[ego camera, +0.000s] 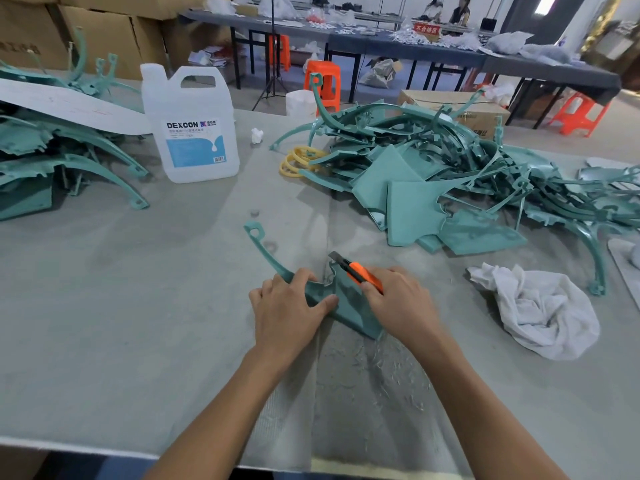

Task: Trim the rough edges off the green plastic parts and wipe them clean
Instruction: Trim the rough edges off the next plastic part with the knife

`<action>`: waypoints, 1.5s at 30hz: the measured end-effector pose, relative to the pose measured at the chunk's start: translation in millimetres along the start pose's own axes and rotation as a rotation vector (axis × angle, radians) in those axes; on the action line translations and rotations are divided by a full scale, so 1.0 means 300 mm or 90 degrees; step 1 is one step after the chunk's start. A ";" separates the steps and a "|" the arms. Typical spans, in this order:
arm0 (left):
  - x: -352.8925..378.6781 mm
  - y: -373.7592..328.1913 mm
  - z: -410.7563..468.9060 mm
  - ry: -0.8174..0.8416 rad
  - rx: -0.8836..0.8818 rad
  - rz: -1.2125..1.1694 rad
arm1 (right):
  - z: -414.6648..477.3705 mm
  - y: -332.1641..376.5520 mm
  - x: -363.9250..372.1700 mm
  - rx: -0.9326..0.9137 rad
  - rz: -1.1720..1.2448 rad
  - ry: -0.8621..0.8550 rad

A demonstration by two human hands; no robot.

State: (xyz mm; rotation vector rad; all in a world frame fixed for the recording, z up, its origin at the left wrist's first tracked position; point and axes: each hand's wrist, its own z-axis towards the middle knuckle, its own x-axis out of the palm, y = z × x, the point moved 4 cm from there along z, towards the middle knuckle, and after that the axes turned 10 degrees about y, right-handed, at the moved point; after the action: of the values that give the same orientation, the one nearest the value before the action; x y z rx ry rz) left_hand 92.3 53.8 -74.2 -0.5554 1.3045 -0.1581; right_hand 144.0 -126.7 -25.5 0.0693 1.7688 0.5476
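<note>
Grey felt-like cloth covers the table (138, 306); the green part (349, 308) lies flat on it about midway between the left and right edges, nearer the near edge than the far one, its long thin arm curving away toward the far left; the left hand (287, 306) grips the part's broad end, fingers curled over its far rim and thumb laid across its face; the right hand (398, 299) is wrapped round an orange knife (353, 271), whose blade points toward the far edge and sits at the part's notched rim; thin green shavings (381, 368) are scattered between the part and the near edge; a crumpled white rag (540, 313) lies near the right edge, apart from both hands; a large heap of green parts (450, 174) spreads from the middle toward the far right corner, with some yellow rings (298, 161) touching its left side; a clear jug (190, 126) with a blue and white label stands toward the far edge, left of the middle; another stack of green parts (52, 150) fills the far left corner, a white sheet (69, 105) resting on top of it.
</note>
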 end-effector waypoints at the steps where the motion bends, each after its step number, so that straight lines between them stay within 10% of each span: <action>1: -0.001 -0.001 -0.001 0.004 -0.001 0.000 | 0.001 0.001 0.000 0.006 0.004 -0.011; 45: 0.003 0.002 -0.006 0.014 0.007 0.001 | 0.053 -0.070 -0.043 0.083 -0.061 -0.019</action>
State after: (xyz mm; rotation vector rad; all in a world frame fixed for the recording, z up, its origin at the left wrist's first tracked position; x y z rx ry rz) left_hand 90.8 53.5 -75.5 -0.5440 1.3253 -0.1700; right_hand 167.5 -144.5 -24.9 0.0819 1.7677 0.3605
